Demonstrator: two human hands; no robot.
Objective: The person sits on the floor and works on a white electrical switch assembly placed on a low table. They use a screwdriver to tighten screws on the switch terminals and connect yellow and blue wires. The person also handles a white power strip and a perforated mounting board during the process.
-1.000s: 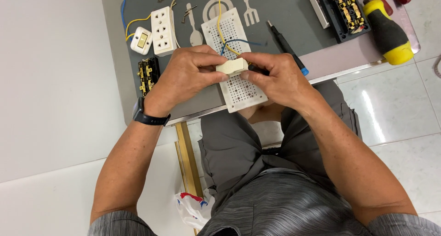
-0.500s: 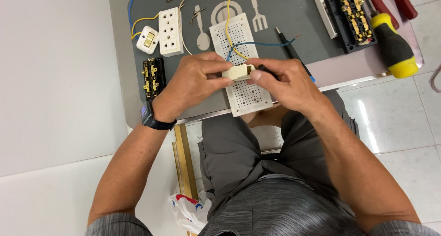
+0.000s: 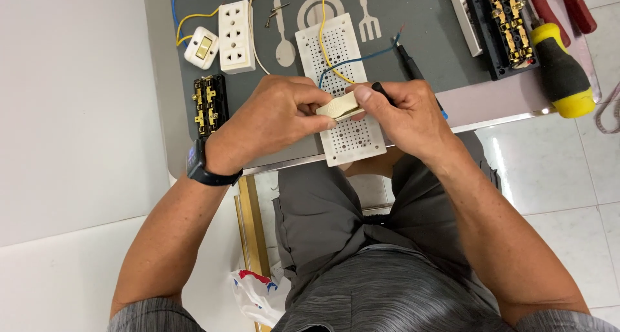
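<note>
1. Cream plastic switch part [image 3: 341,106] sits mid-frame, pinched between both hands just above the white perforated board [image 3: 340,93].
2. Left hand [image 3: 274,115] closed on the part's left end, fingers curled; dark wristwatch [image 3: 197,166] on that wrist.
3. Right hand [image 3: 403,109] grips the part's right end with the thumb on top; it also holds a black-handled screwdriver [image 3: 413,67], whose shaft points up-right past the knuckles.
4. Yellow wire [image 3: 323,41] and blue wire [image 3: 361,59] run across the board toward the hands.
5. Grey surface [image 3: 445,41] carries the rest: white triple socket [image 3: 234,27] and small white switch with yellow rocker [image 3: 201,48] upper left, black terminal module [image 3: 210,104] below them, just left of the left hand.
6. Upper right: black socket body with brass contacts [image 3: 507,25], yellow-and-black screwdriver handle [image 3: 563,70], red pliers [image 3: 568,2] at the frame edge.
7. Loose screws [image 3: 274,12] near the top centre, well apart from the hands.
</note>
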